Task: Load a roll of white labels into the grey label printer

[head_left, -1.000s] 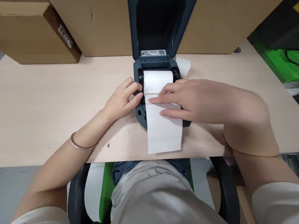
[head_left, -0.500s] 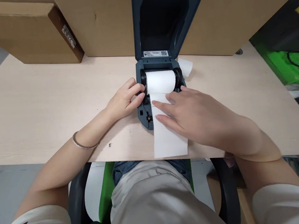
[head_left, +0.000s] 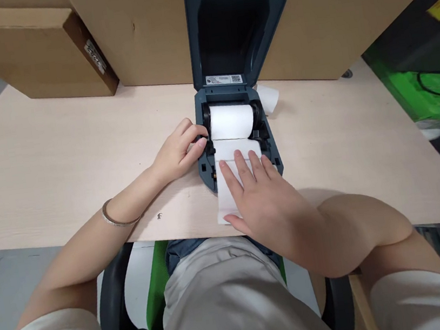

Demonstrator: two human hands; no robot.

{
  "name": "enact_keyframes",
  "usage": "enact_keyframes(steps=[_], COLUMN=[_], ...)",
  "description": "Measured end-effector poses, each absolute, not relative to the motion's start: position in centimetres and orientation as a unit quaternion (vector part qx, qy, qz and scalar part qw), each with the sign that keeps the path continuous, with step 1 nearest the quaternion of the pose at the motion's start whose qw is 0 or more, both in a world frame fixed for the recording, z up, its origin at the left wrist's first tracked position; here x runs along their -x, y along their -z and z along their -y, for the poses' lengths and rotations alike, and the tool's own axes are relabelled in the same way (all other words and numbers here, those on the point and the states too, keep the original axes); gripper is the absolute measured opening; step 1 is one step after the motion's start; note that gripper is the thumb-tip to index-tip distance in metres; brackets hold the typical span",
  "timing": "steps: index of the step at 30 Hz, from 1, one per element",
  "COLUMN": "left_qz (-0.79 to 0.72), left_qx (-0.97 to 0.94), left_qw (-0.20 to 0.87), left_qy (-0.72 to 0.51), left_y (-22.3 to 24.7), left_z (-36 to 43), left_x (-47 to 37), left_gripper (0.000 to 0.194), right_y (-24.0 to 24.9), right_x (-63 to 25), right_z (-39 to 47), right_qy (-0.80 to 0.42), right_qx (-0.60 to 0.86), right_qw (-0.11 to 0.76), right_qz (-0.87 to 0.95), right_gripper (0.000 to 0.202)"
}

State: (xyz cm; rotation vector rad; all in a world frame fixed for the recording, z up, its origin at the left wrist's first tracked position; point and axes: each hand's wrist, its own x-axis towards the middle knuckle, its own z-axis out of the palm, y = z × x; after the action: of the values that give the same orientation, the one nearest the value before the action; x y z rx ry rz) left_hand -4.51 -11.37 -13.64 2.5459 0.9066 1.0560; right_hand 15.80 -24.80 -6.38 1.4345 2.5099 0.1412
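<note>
A dark blue-grey label printer (head_left: 207, 173) sits on the table, its lid (head_left: 235, 26) raised. A white label roll (head_left: 232, 122) lies in its bay, and a label strip (head_left: 228, 199) runs forward from it past the printer's front. My left hand (head_left: 180, 150) holds the printer's left edge with bent fingers beside the roll; the fingertips are partly hidden. Flat on the strip rests my right hand (head_left: 263, 197), fingers spread and pointing toward the roll, covering much of the strip and the printer's front right.
Cardboard boxes (head_left: 49, 58) stand behind the printer along the table's back. A loose curled piece of white paper (head_left: 269, 98) lies right of the printer. A green and black item (head_left: 432, 88) is at the far right. The table's front edge is close to my body.
My right hand has moved down toward me along the strip and turned, its fingers now spread forward. My left hand keeps its place at the printer's left edge.
</note>
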Motion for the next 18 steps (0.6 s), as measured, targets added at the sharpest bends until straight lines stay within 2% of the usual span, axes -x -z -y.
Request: enact_keyframes(steps=[3, 7, 10, 12, 16, 18], left_qz=[-0.32, -0.33, -0.293, -0.225, -0.108, -0.102], left_qx=[-0.869, -0.858, -0.87, -0.909, -0.973, -0.98], left_qw=[0.107, 0.039, 0.005, 0.009, 0.036, 0.021], left_qy=[-0.362, -0.393, -0.397, -0.35, -0.203, -0.169], left_y=[13.8, 14.2, 14.5, 14.4, 13.8, 13.6], left_z=[11.7, 11.9, 12.3, 12.6, 13.3, 13.5], left_x=[4.5, 4.8, 5.1, 5.2, 4.7, 4.5], left_gripper=[0.049, 0.053, 0.066, 0.071, 0.059, 0.054], right_y=[6.6, 5.3, 2.6, 0.3, -2.0, -1.1], right_x=[-16.2, -17.6, -19.6, -21.2, -24.5, -26.0], right_z=[24.6, 24.4, 23.9, 22.8, 17.2, 13.1], right_qy=[-0.056, -0.042, -0.023, -0.034, -0.056, -0.031], right_qx=[-0.478, -0.453, -0.425, -0.467, -0.646, -0.672], right_qw=[0.114, 0.091, 0.068, 0.038, -0.052, -0.176], right_qz=[-0.869, -0.886, -0.902, -0.883, -0.759, -0.719], right_gripper=[0.091, 0.081, 0.058, 0.051, 0.051, 0.045])
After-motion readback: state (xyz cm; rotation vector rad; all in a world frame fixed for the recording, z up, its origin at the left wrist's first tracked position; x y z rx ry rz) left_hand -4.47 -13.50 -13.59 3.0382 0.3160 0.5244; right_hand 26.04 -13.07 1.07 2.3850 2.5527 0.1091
